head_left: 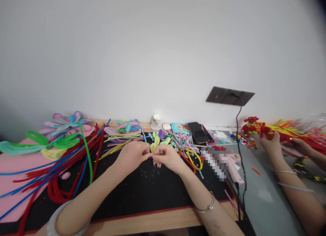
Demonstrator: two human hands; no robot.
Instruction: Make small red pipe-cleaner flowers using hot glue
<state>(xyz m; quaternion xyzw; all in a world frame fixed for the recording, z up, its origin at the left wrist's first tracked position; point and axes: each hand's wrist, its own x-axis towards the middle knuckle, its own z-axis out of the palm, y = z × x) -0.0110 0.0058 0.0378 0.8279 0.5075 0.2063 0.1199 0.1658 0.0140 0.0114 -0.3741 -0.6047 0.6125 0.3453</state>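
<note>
My left hand [134, 154] and my right hand [166, 157] meet above the middle of the black mat [142, 192], their fingertips pinched together. A pale yellow looped piece [154, 146] shows just behind the fingertips; whether either hand holds it is unclear. Whatever lies between the fingers is too small to name. Left of my left hand lie purple and yellow fuzzy stems [122, 140]. Behind and right of my right hand spreads a pile of short pastel pieces [182, 141], with a yellow loop [195, 160] beside it.
Red and blue stems [58, 168] and a green bow [38, 138] cover the left. A white cup [156, 121], phone [198, 132] and pink glue gun [234, 171] stand or lie behind and right. Another person's hands [272, 144] hold red fuzzy pieces; a black cable [238, 127] hangs nearby.
</note>
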